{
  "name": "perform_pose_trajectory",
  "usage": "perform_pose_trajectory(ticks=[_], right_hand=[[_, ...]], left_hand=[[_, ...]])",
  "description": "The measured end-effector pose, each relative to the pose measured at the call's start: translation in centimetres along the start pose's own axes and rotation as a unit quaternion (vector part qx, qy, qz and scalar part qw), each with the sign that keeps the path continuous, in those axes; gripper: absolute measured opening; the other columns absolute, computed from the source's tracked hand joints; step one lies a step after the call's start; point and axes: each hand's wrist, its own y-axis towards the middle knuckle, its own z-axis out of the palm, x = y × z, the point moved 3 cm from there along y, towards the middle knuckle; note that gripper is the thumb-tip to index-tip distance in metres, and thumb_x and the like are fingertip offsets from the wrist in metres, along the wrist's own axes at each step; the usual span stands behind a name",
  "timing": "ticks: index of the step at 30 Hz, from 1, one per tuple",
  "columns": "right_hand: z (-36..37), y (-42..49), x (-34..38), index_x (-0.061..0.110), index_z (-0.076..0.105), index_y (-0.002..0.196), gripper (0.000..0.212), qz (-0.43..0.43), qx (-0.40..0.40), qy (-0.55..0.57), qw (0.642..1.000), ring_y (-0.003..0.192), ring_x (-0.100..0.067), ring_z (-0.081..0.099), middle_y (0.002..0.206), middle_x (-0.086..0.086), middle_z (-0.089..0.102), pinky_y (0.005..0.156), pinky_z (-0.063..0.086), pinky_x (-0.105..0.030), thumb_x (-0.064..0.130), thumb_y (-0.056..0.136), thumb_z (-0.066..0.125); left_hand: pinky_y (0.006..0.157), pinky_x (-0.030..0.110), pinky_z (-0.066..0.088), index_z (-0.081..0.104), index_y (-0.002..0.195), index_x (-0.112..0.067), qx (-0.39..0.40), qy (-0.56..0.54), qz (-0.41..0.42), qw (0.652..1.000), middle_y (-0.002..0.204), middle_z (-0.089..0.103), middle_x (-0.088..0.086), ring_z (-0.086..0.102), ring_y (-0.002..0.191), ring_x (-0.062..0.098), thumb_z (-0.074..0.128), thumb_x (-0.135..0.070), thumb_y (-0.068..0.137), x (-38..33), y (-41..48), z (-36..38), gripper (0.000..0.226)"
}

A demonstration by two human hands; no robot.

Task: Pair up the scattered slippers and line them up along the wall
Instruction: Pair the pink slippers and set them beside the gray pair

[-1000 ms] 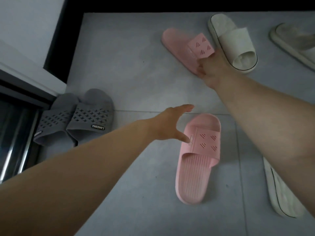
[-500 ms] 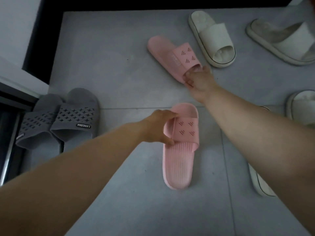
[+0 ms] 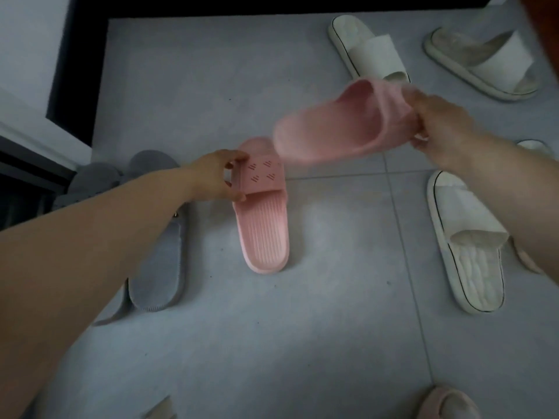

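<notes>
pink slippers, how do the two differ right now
The raised pink slipper is in the air, tilted and blurred; the lower pink slipper lies flat on the floor, sharp. The right hand grips the raised one at its strap end; the left hand pinches the lower one's strap. Both are pink slides.

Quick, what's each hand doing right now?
Left hand: grips the pink slipper on the floor by its strap.
Right hand: holds the raised pink slipper.
</notes>
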Motion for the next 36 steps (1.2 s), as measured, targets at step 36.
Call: perform_pose_trajectory(ticks=[36], right_hand=[[-0.4, -13.6, -2.6, 0.016, 0.044, 0.127, 0.049, 0.028, 0.275, -0.392, 0.878, 0.088, -0.015, 0.059, 0.107, 0.001, 0.055, 0.08, 0.049, -0.027, 0.012, 0.083, 0.065]], left_hand=[[0.095, 0.028, 0.04, 0.043, 0.129, -0.018, 0.16, 0.05, 0.136, 0.976, 0.122, 0.054, 0.003, 0.05, 0.112, 0.02, 0.081, -0.016, 0.065, -11.0, 2.5, 2.4, 0.075]])
